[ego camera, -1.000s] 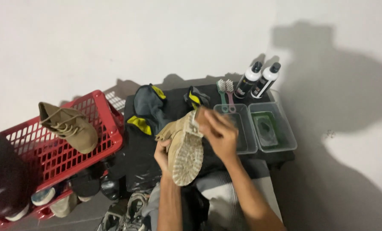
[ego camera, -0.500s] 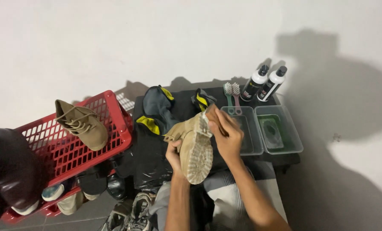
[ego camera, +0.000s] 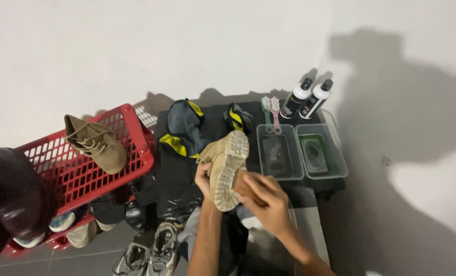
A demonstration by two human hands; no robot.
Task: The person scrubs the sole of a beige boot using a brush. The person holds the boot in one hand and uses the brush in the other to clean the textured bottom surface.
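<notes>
**Tan boot held sole-up over a dark surface**

A pale wall fills the far half of the view. Below it, a dark surface covered in black sheeting carries most of the things. To its left stands a red plastic basket with a lattice wall; a second tan boot, laced and suede-like, rests on its rim. More shoes lie on the floor near the basket, among them a pair of worn grey trainers.

On the far part of the surface lies a crumpled dark garment with yellow trim. To the right sit two clear rectangular plastic tubs side by side: the left tub looks greyish inside, the right tub green. Just beyond them stand two black bottles with white labels and dark caps, close together against the wall. Two small brushes, one green and one pink, lean at the far edge of the left tub.

The tan boot in hand is near the middle, tilted with its pale, ridged sole facing up. The left hand has its grip closed around the boot from the left side. The right hand has its grip closed on a brown brush, pressed against the boot's right side near the sole.
</notes>
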